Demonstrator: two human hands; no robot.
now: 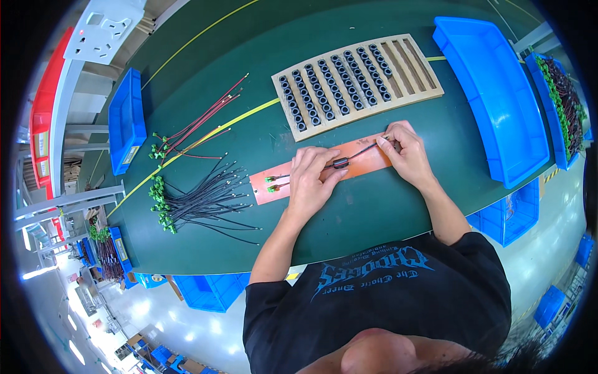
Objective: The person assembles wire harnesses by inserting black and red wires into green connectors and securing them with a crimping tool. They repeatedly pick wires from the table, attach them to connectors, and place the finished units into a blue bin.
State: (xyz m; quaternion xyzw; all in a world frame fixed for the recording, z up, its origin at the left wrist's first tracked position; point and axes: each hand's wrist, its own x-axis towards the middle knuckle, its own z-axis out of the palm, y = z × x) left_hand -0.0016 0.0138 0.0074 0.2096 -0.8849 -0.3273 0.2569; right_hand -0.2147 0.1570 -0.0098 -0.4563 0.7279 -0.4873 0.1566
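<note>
My left hand [313, 179] is closed over a pair of wires above an orange-brown board [264, 196]. Green connectors [271, 188] at the wires' left ends stick out beyond that hand. A black cylindrical ferrite core [340, 163] sits on the wires beside my left thumb and fingertips. Further right the dark wires [364, 150] run to my right hand [406, 154], which pinches their ends between thumb and forefinger near the board's right end. The fingers partly hide those ends.
Behind the board lies a wooden slotted tray [299, 133] with rows of black ferrite cores. To the left are a bundle of black wires [199, 202] with green connectors and several red wires [202, 119]. Blue bins stand right [498, 112] and left [126, 121] on the green table [218, 62].
</note>
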